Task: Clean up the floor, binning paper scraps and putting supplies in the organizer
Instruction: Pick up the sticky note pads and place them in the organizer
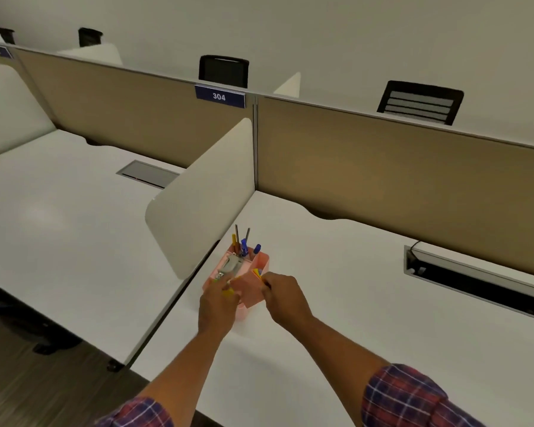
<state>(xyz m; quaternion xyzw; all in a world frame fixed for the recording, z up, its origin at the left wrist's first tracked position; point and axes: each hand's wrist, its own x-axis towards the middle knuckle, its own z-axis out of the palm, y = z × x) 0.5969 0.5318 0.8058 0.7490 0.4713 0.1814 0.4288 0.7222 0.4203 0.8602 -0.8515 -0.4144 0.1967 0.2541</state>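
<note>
Organizer (264, 261): pink, compartmented; it stands on the white desk (336, 303), just at 3 o'clock of the white divider (198, 195) and at 12 o'clock of your two hands.
Pens (244, 245): several stand upright in the organizer's far compartment, at its 12 o'clock. Count these as stowed.
Silver tool (230, 266): it looks like a stapler and lies in the compartment at the organizer's 9 o'clock. Stowed.
Orange-yellow item (256, 273): it sits in the compartment at 3 o'clock; its kind is too small to tell.
Left hand (218, 303): it is over the organizer's 7 o'clock corner, fingers curled round a small yellow item (228, 291) that is not yet dropped in.
Right hand (282, 295): it is at the organizer's 5 o'clock edge with fingers bent inward. A dark sliver shows at the tips, but you cannot tell whether it is pinched.
Floor (28, 380): only a blurred strip shows, at 7 o'clock of the view, with no scraps or supplies discernible on it.
Bin: not in view, so the paper-scrap half cannot be judged.
Progress: judged late in the supplies half. Most items are housed and you are on the placing step.
Left to do: release the yellow item, then check the unseen floor for anything remaining.
</note>
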